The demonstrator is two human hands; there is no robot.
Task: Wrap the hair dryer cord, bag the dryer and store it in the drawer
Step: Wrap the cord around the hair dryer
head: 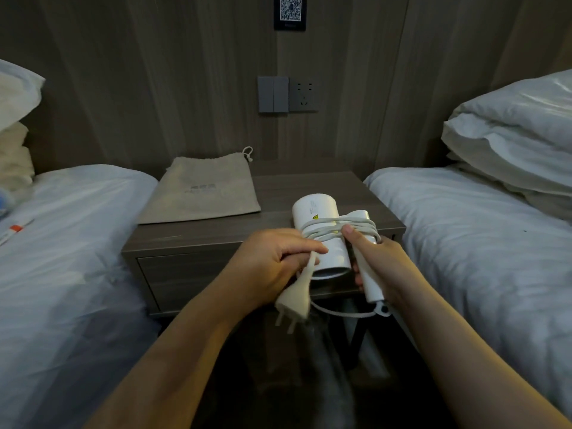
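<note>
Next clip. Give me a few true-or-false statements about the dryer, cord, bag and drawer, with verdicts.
1. The cord is wound round the dryer. True.
2. The dryer is inside the bag. False: the bag lies flat on the nightstand; the left hand and right hand hold the dryer.
3. The plug sits in the wall socket. False: the wall socket is empty; the plug hangs below the left hand.
4. The drawer is shut. True.

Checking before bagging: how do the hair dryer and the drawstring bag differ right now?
The hair dryer is white and gripped in the right hand; the drawstring bag is beige and lies untouched on the nightstand. The dryer is bulky, wound with cord; the bag lies flat, apparently empty.
</note>
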